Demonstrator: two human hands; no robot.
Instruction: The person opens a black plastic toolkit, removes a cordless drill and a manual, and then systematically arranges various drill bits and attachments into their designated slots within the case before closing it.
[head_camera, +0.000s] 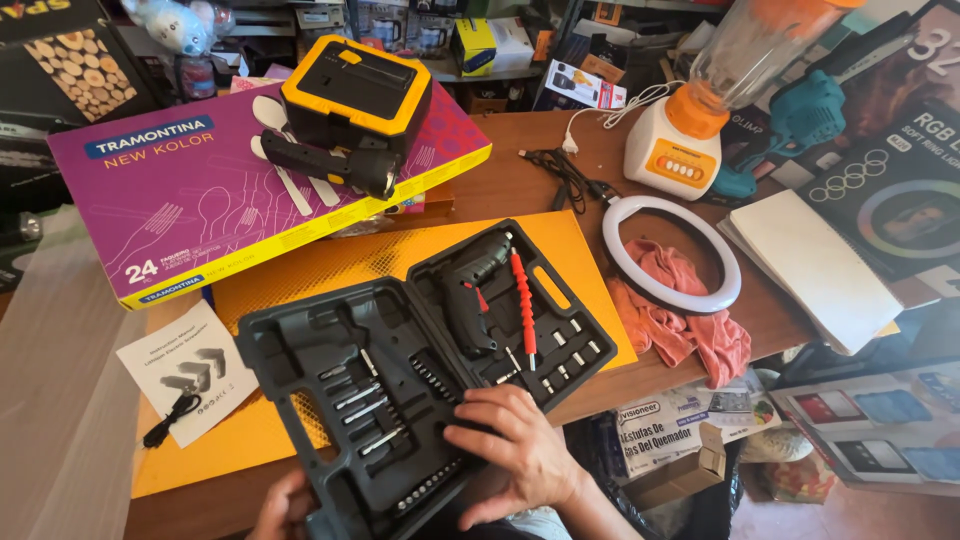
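An open black plastic tool case lies on a yellow sheet at the table's near edge. Its right half holds a black electric screwdriver and a red flexible shaft; its left half holds several metal bits and sockets. My right hand rests flat on the case's near edge, fingers spread over the bit row. My left hand grips the case's lower left corner from below, mostly hidden by the case.
A purple and yellow flat box carries a yellow and black case and a black flashlight. A white ring light lies on a pink cloth. An orange blender, cables, a paper leaflet and boxes surround.
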